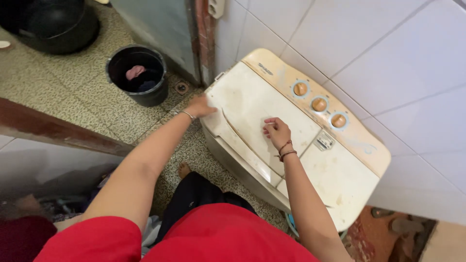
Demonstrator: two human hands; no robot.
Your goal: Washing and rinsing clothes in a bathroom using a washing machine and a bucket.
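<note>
Cream-coloured plastic twin-tub washing machine (291, 145), standing on the speckled tile floor (73, 92) against a white tiled wall (388, 53), seen from above in the head view. Larger hinged lid (252, 106) at the left end of the top, lying flat and shut; smaller lid (335, 179) toward the right end, also down.

Left hand (200, 106), thin bracelet at the wrist, laid on the far left corner of the larger lid, fingers curled over the edge; whether gripping or merely resting, not resolvable. Right hand (276, 132), dark cords at the wrist, set on the middle of the same lid, fingers bent and pressed to the surface, nothing pinched between them as far as visible.

Judged good practice for lifting such a lid: both hands on one panel, pull taken at the free front edge rather than the middle, hinge side toward the wall left unstrained, fingers kept out of the seam between the two lids.

Three round orange control knobs (319, 104) in a row on the beige back panel, well clear of both hands. Black plastic bucket (137, 74) with pink and dark cloth inside, on the floor just left of the machine, beside a small floor drain (182, 88). Large black tub (53, 22) at upper left. Bare foot (183, 170) near the machine's front. Heap of laundry (58, 208) at lower left, partly hidden by the red-sleeved arm. Patterned mat (383, 233) at lower right.

Wall close behind the panel, limiting how far back a raised lid could swing.
</note>
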